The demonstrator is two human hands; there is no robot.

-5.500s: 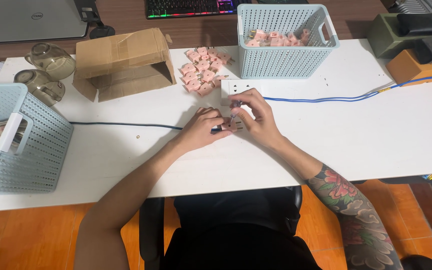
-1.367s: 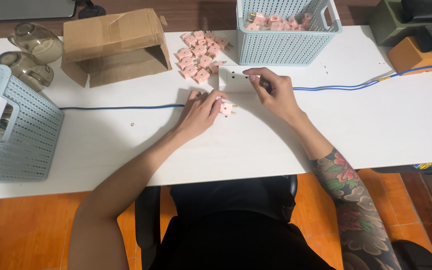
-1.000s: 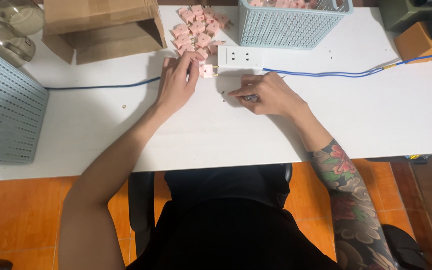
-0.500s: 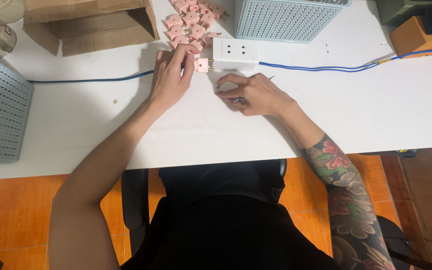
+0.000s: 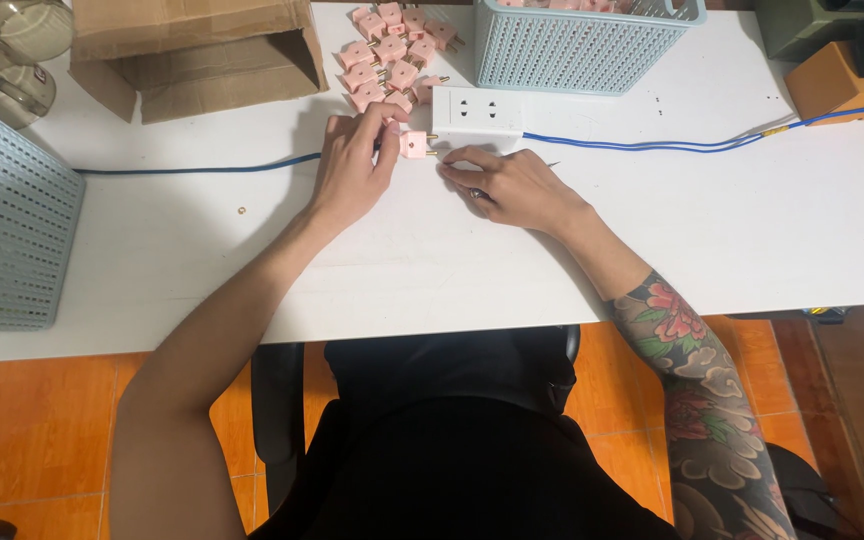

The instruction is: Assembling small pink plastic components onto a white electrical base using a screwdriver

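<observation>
My left hand (image 5: 352,165) pinches a small pink plug (image 5: 414,145) with two brass pins pointing right, just in front of a white socket block (image 5: 478,109). My right hand (image 5: 512,185) rests on the white table beside the plug, fingers curled around a thin tool whose tip pokes out to the right. A pile of several pink plugs (image 5: 387,50) lies just beyond my left hand. A blue cable (image 5: 672,145) runs from the socket block off to the right.
A light blue basket (image 5: 582,45) stands behind the socket block, another light blue basket (image 5: 7,220) at the left edge. An open cardboard box (image 5: 192,50) and glass jars (image 5: 2,60) sit far left. A dark blue cable (image 5: 202,165) crosses the table. A tiny screw (image 5: 242,211) lies loose.
My hands moved from the middle of the table toward the pile and socket block. My left hand has taken a pink plug from beside the pile; my right hand settled next to it.
</observation>
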